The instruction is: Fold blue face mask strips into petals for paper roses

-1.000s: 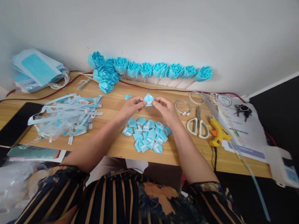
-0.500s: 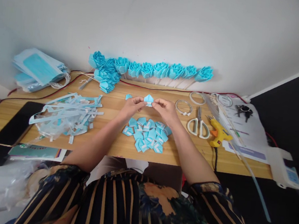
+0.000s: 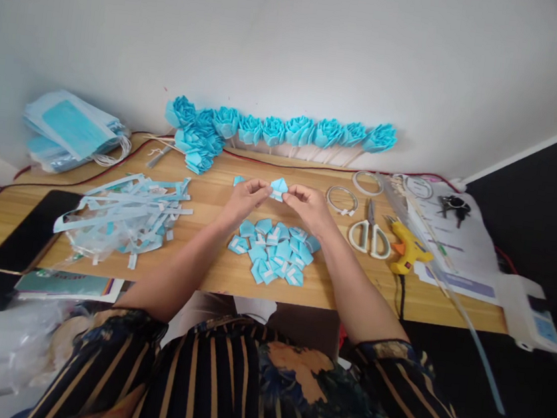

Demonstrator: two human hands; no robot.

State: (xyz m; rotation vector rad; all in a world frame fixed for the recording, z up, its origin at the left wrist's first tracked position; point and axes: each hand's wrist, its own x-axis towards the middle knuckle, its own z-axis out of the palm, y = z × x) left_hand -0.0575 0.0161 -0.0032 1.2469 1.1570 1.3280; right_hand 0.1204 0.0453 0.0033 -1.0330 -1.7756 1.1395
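Both hands' grip (image 3: 250, 196) (image 3: 304, 203) pinching folded blue piece (image 3: 280, 186), point away from wearer; wood bench (image 3: 210, 194), pale wall (image 3: 297, 43) behind.

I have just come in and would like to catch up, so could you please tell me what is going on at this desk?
The left hand and right hand hold a small folded light-blue piece between their fingers, above the wooden desk. Similar folded pieces lie in a pile nearer the person, and blue ruffled flowers line the wall behind.
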